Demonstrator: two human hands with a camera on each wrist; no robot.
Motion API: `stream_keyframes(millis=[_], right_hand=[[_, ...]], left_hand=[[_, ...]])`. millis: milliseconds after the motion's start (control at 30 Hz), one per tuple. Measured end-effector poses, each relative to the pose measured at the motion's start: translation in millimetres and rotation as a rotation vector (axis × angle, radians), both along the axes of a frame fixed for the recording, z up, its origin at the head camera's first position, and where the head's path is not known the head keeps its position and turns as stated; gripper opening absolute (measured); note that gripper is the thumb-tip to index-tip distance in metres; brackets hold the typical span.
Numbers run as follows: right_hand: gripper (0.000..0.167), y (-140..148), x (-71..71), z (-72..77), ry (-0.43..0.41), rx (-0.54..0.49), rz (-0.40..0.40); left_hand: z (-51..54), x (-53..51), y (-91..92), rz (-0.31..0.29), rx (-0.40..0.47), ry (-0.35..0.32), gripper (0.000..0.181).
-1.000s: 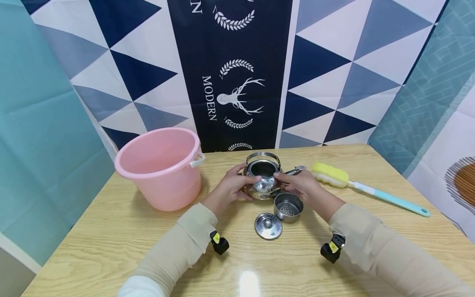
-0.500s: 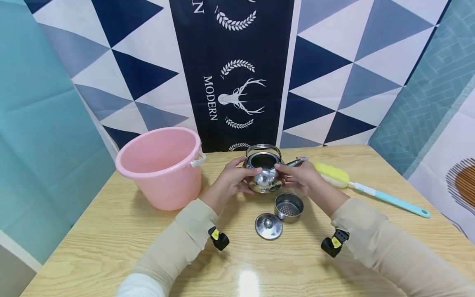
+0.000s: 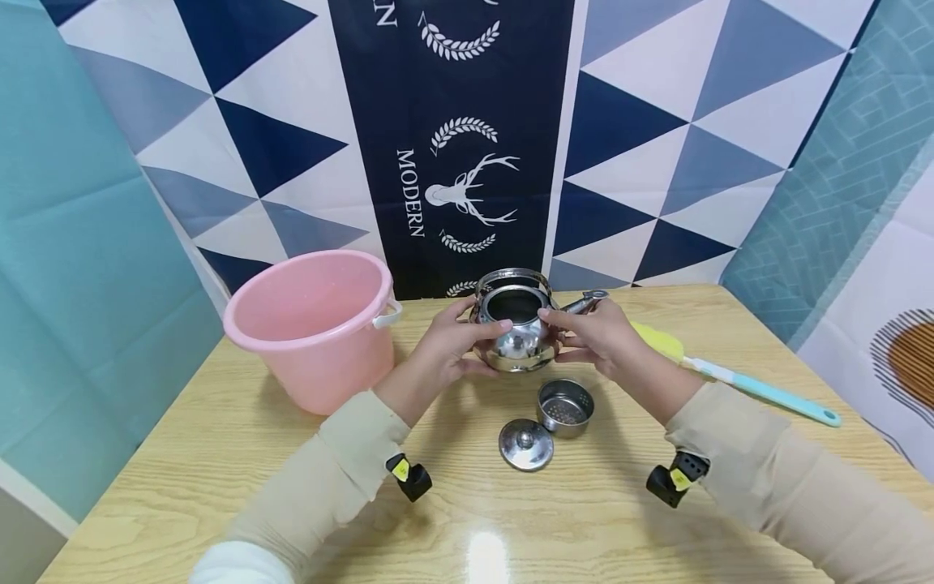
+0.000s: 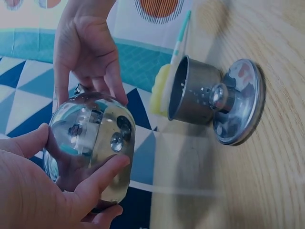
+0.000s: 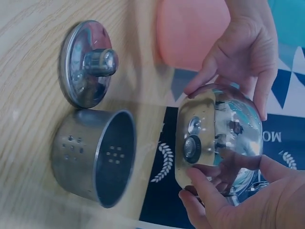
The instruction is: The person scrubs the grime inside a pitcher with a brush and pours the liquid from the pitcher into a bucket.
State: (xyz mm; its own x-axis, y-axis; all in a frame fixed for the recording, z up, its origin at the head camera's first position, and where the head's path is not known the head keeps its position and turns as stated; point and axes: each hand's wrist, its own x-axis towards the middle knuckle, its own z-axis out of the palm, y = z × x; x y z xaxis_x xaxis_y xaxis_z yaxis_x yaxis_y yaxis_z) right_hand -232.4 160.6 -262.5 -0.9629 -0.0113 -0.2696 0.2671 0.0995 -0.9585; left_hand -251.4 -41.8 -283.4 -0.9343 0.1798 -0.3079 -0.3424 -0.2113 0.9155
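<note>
A shiny metal teapot (image 3: 520,341) without its lid is held up between both hands, above the table. My left hand (image 3: 456,337) grips its left side, thumb near the round opening. On the other side my right hand (image 3: 594,337) grips the body beside the spout (image 3: 584,302). The hoop handle (image 3: 513,276) stands up at the back. Below the pot sits a perforated metal strainer basket (image 3: 565,408), its open top up. The round lid (image 3: 526,444) lies against it, knob upward. In both wrist views the fingers curl around the teapot (image 4: 90,138).
A pink bucket (image 3: 321,357) with a white handle stands at the left. To the right lies a sponge bottle brush (image 3: 759,387), its yellow head partly behind the right hand. The wooden table (image 3: 438,527) meets a patterned cloth backdrop (image 3: 467,146) at the back.
Both hands have lifted the teapot up and away from the strainer basket. The basket, lid, bucket and brush stay where they were.
</note>
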Motion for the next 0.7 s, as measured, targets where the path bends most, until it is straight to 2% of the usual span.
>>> stream_keyframes(millis=[167, 400, 700], right_hand=[[0.047, -4, 5.3, 14.9, 0.029, 0.031, 0.018], [0.042, -12, 8.9, 33.3, 0.062, 0.056, 0.022], [0.052, -25, 9.5, 55.2, 0.123, 0.130, 0.018]], left_hand=[[15.8, 7.2, -6.0, -0.011, -0.036, 0.039, 0.080], [38.5, 9.5, -14.0, -0.016, -0.088, 0.057, 0.079], [62.9, 12.2, -29.3, -0.031, -0.129, 0.095, 0.077]])
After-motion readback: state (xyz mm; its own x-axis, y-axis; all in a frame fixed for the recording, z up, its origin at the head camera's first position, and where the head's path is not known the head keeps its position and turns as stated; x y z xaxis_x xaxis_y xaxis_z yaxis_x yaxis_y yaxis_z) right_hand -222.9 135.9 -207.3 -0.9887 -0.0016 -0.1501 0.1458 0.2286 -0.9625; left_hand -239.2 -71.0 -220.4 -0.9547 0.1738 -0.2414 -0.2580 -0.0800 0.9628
